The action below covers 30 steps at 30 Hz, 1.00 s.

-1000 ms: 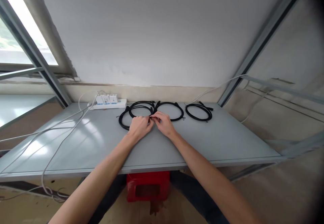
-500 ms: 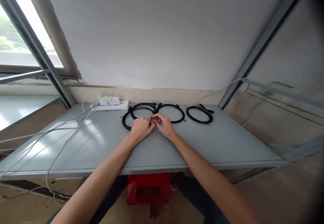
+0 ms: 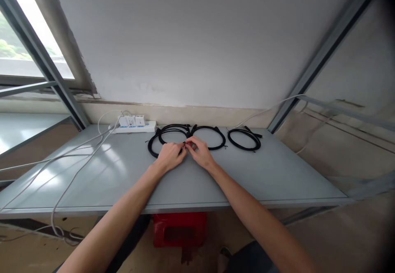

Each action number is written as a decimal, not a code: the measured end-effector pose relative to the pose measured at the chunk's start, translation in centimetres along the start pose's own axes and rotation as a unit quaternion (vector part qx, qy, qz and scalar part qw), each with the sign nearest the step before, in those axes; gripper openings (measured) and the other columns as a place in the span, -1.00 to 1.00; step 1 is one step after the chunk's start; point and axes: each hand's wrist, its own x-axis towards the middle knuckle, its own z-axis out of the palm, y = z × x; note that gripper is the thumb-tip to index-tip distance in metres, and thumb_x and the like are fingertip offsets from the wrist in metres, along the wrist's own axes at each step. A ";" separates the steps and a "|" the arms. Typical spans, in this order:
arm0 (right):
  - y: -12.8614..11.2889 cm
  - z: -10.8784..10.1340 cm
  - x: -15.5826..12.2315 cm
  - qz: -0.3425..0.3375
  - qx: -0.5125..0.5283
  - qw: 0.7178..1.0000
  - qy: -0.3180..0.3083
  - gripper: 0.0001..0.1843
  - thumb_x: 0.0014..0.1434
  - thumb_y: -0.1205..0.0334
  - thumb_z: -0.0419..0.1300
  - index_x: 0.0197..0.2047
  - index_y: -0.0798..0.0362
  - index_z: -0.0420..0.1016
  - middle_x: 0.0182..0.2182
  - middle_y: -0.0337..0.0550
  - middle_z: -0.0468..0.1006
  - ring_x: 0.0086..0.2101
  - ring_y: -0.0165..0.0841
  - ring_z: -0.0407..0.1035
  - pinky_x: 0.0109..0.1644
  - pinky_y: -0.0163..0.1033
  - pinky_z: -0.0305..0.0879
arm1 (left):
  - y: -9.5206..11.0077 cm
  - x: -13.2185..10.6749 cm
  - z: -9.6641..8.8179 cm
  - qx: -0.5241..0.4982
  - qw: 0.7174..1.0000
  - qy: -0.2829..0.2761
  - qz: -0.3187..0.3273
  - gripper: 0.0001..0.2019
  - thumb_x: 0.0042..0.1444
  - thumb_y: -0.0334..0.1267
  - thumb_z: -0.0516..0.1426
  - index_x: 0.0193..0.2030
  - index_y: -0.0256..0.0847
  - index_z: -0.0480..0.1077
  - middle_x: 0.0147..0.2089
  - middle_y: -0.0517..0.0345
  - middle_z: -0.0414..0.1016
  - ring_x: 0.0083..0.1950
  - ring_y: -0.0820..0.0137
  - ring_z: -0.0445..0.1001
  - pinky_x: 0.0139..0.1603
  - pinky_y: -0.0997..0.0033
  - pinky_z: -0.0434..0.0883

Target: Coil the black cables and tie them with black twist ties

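Note:
My left hand and my right hand meet at the middle of the grey table, fingertips pinched together on the near edge of a coiled black cable. What the fingertips grip there is tiny and dark. Behind that coil lies a second black coil. To the right lie a third black coil and, apart from the others, a fourth.
A white power strip with white plugs sits at the back left, white cords trailing off the table's left edge. A red stool stands under the table. Slanted metal struts frame both sides.
The hands stay pinched together at the same spot on the coil; only the camera has shifted slightly.

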 end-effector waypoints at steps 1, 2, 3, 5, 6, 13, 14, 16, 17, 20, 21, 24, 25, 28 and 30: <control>0.0 0.0 0.0 0.003 0.006 1.000 0.005 -0.85 0.45 0.13 0.22 -0.16 -0.02 0.55 -0.22 -0.12 0.55 -0.23 -0.28 0.48 -0.23 -0.22 0.44 | 0.0 0.0 0.0 -0.001 1.000 -0.001 -0.001 -0.57 0.60 -0.17 -0.07 0.00 -0.23 0.63 -0.11 -0.18 0.77 -0.06 0.03 0.74 -0.17 0.18 0.27; -0.1 0.0 0.1 0.006 0.011 1.000 0.010 -0.84 0.44 0.11 0.23 -0.17 -0.02 0.55 -0.23 -0.12 0.54 -0.24 -0.28 0.48 -0.23 -0.22 0.44 | -0.1 0.1 0.0 -0.003 1.000 0.000 -0.002 -0.57 0.60 -0.17 -0.07 -0.03 -0.23 0.63 -0.12 -0.18 0.77 -0.06 0.04 0.74 -0.17 0.18 0.26; -0.1 0.0 0.1 0.008 0.014 1.000 0.014 -0.83 0.44 0.10 0.24 -0.18 -0.02 0.55 -0.24 -0.13 0.54 -0.24 -0.29 0.48 -0.24 -0.23 0.43 | -0.1 0.1 0.0 -0.006 1.000 0.003 -0.005 -0.56 0.60 -0.17 -0.08 -0.05 -0.22 0.62 -0.12 -0.18 0.77 -0.07 0.04 0.73 -0.17 0.19 0.25; -0.1 0.1 0.1 0.013 0.019 1.000 0.020 -0.81 0.43 0.08 0.24 -0.20 -0.02 0.54 -0.25 -0.14 0.54 -0.25 -0.29 0.47 -0.24 -0.23 0.42 | -0.3 0.2 0.1 -0.016 1.000 0.018 -0.014 -0.56 0.61 -0.17 -0.09 -0.10 -0.21 0.59 -0.15 -0.18 0.76 -0.08 0.06 0.72 -0.18 0.19 0.23; -0.1 0.2 0.0 0.018 0.021 0.999 0.023 -0.80 0.43 0.07 0.23 -0.20 -0.02 0.52 -0.26 -0.14 0.55 -0.26 -0.29 0.47 -0.25 -0.23 0.42 | -0.5 0.2 0.2 -0.024 0.999 0.026 -0.018 -0.56 0.61 -0.17 -0.10 -0.11 -0.20 0.58 -0.16 -0.17 0.75 -0.09 0.07 0.71 -0.18 0.20 0.22; 0.1 0.3 0.1 0.044 0.038 0.998 0.020 -0.77 0.49 0.05 0.20 0.01 -0.03 0.61 -0.13 -0.05 0.62 -0.14 -0.22 0.53 -0.12 -0.18 0.53 | -1.2 0.4 0.4 -0.112 0.992 0.047 -0.015 -0.57 0.62 -0.18 -0.13 -0.11 -0.16 0.53 -0.24 -0.05 0.68 -0.17 0.15 0.65 -0.17 0.27 0.27; 0.1 0.2 0.1 0.037 0.037 0.998 0.020 -0.76 0.50 0.06 0.19 0.04 -0.04 0.63 -0.12 -0.04 0.61 -0.12 -0.21 0.53 -0.09 -0.16 0.54 | -1.2 0.4 0.4 -0.122 0.991 0.047 -0.014 -0.57 0.62 -0.18 -0.14 -0.09 -0.16 0.53 -0.23 -0.04 0.68 -0.16 0.15 0.65 -0.16 0.28 0.28; 0.1 0.2 0.1 0.023 0.031 0.999 0.016 -0.77 0.50 0.10 0.22 0.05 -0.05 0.68 -0.12 -0.05 0.58 -0.12 -0.21 0.51 -0.05 -0.14 0.55 | -1.3 0.5 0.5 -0.138 0.989 0.044 -0.008 -0.58 0.62 -0.19 -0.13 -0.04 -0.17 0.55 -0.19 -0.05 0.70 -0.13 0.15 0.65 -0.13 0.29 0.32; 0.2 0.1 0.1 0.019 0.031 0.999 0.012 -0.78 0.49 0.12 0.24 0.04 -0.05 0.69 -0.13 -0.05 0.57 -0.13 -0.21 0.50 -0.05 -0.13 0.55 | -1.3 0.5 0.5 -0.144 0.989 0.042 -0.004 -0.59 0.61 -0.20 -0.13 -0.01 -0.17 0.55 -0.17 -0.06 0.70 -0.11 0.14 0.66 -0.11 0.30 0.34; 0.5 0.2 0.2 0.011 0.041 0.999 0.007 -0.80 0.43 0.23 0.27 0.03 -0.04 0.71 -0.16 -0.07 0.55 -0.16 -0.22 0.49 -0.07 -0.13 0.55 | -1.4 0.5 0.7 -0.156 0.987 0.031 0.002 -0.58 0.61 -0.20 -0.13 0.06 -0.19 0.57 -0.13 -0.09 0.73 -0.09 0.12 0.68 -0.08 0.29 0.38; 0.6 0.2 0.2 0.007 0.043 0.999 0.009 -0.80 0.41 0.25 0.28 0.03 -0.04 0.71 -0.17 -0.08 0.54 -0.17 -0.22 0.49 -0.08 -0.13 0.54 | -1.4 0.6 0.8 -0.157 0.987 0.026 0.003 -0.58 0.62 -0.20 -0.13 0.07 -0.19 0.57 -0.13 -0.09 0.73 -0.09 0.12 0.68 -0.08 0.29 0.39; 0.8 0.3 0.3 -0.011 0.038 0.999 0.016 -0.85 0.40 0.25 0.32 -0.02 -0.01 0.70 -0.20 -0.10 0.54 -0.20 -0.24 0.49 -0.11 -0.13 0.52 | -1.5 0.6 1.2 -0.164 0.986 0.016 0.014 -0.59 0.62 -0.19 -0.12 0.08 -0.20 0.56 -0.08 -0.11 0.74 -0.04 0.11 0.69 -0.05 0.29 0.40; 0.8 0.3 0.3 -0.018 0.032 0.999 0.018 -0.88 0.40 0.24 0.33 -0.05 -0.01 0.70 -0.21 -0.11 0.55 -0.22 -0.24 0.49 -0.13 -0.14 0.51 | -1.5 0.7 1.3 -0.167 0.986 0.016 0.017 -0.60 0.62 -0.19 -0.11 0.05 -0.19 0.56 -0.07 -0.12 0.74 -0.03 0.11 0.69 -0.04 0.29 0.39; 0.5 0.2 0.2 -0.028 0.015 0.999 0.011 -0.90 0.43 0.22 0.30 -0.13 -0.01 0.66 -0.22 -0.10 0.56 -0.25 -0.25 0.48 -0.15 -0.13 0.48 | -1.6 0.8 1.5 -0.182 0.983 0.021 0.014 -0.63 0.60 -0.19 -0.09 -0.10 -0.18 0.51 -0.13 -0.09 0.72 -0.10 0.14 0.65 -0.09 0.29 0.36; 0.4 0.2 0.2 -0.020 0.004 1.000 0.002 -0.90 0.45 0.21 0.28 -0.14 -0.02 0.63 -0.21 -0.10 0.57 -0.24 -0.25 0.48 -0.13 -0.13 0.48 | -1.7 0.9 1.5 -0.205 0.978 0.023 0.012 -0.65 0.57 -0.20 -0.06 -0.21 -0.16 0.45 -0.23 -0.03 0.67 -0.19 0.19 0.59 -0.14 0.31 0.32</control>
